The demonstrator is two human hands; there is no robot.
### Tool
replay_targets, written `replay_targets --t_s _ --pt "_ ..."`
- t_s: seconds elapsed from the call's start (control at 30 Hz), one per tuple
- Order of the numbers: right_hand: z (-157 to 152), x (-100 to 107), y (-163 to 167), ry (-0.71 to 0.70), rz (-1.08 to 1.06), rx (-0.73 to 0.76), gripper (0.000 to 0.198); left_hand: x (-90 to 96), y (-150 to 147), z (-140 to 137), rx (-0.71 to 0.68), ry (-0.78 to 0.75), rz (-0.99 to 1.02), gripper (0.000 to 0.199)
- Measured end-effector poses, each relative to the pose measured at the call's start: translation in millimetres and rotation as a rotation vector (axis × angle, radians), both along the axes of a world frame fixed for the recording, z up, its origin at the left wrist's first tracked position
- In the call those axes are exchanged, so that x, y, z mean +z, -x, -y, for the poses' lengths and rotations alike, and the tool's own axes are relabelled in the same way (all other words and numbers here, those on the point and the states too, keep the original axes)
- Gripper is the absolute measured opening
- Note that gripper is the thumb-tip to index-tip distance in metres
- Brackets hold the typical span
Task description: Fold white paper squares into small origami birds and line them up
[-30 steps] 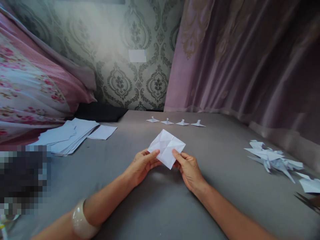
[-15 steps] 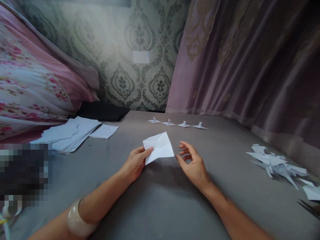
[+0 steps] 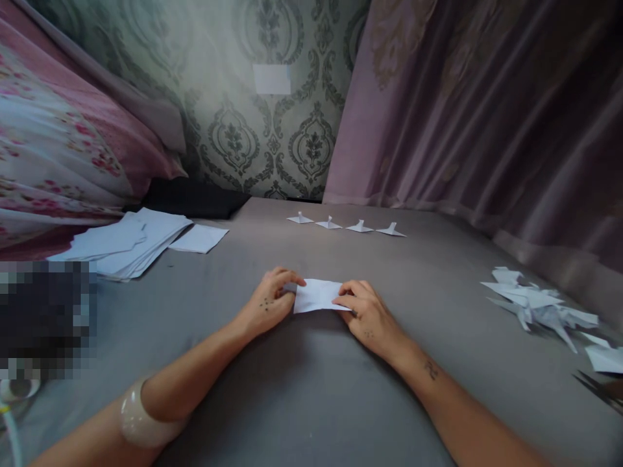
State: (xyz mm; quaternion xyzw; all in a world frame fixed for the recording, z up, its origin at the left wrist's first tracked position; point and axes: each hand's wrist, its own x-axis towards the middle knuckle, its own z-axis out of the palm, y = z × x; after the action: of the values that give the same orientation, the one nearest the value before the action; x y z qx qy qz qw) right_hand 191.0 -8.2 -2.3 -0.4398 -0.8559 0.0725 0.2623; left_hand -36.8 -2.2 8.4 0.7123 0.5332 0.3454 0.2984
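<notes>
Got a grey desk [image 3: 311, 402] here: four little folded paper figures [image 3: 360, 227] lined up far back, white paper stack [image 3: 131, 243] off left, folded-paper heap [image 3: 530, 298] plus dark blades [image 3: 594, 388] over right.

**White paper [image 3: 315, 296]: form and position**

The paper is plain white, its visible outline roughly rectangular and wider than deep. The long edges run left to right; the near edge bows slightly. The right end is held and partly covered. Location: mid-width over the grey surface [image 3: 311, 395]; contact with it cannot be determined.
</notes>
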Motion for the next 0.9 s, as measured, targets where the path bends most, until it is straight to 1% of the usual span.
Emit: replay_targets --t_s 0.07,0.13,0.17,0.23,0.3,0.43,0.53,0.7,0.8,0.9 --pt "0 0 1 0.046 -0.038 -0.016 0.018 0.6 4 1 -0.128 0.016 -0.120 0.035" --pt "0 1 2 0.100 -0.092 -0.054 0.015 0.6 5 2 -0.193 0.053 -0.199 0.038" --pt "-1 1 3 0.135 -0.119 -0.080 0.014 0.2 6 2 -0.202 0.067 -0.223 0.038" --pt "-3 -1 4 0.203 -0.170 -0.146 0.016 -1.6 5 1 -0.174 0.071 -0.231 0.032" --pt "-6 -3 4 0.244 -0.203 -0.210 0.021 -4.6 3 -1 -0.105 0.057 -0.216 0.024" --pt "-13 -7 7 0.243 -0.217 -0.291 0.027 -10.4 -4 -8 0.018 0.020 -0.212 0.037" --pt "-15 -6 10 0.255 -0.201 -0.342 0.029 -13.0 -8 -11 0.076 -0.005 -0.221 0.033" --pt "-14 -2 13 0.275 -0.150 -0.399 0.032 -17.6 -7 -14 0.096 -0.040 -0.225 0.028" --pt "-14 -2 11 0.247 -0.132 -0.401 0.031 -22.6 -4 -15 0.088 -0.060 -0.236 0.027" --pt "-16 -6 8 0.214 -0.119 -0.405 0.026 -27.2 0 -16 0.090 -0.106 -0.288 0.025"
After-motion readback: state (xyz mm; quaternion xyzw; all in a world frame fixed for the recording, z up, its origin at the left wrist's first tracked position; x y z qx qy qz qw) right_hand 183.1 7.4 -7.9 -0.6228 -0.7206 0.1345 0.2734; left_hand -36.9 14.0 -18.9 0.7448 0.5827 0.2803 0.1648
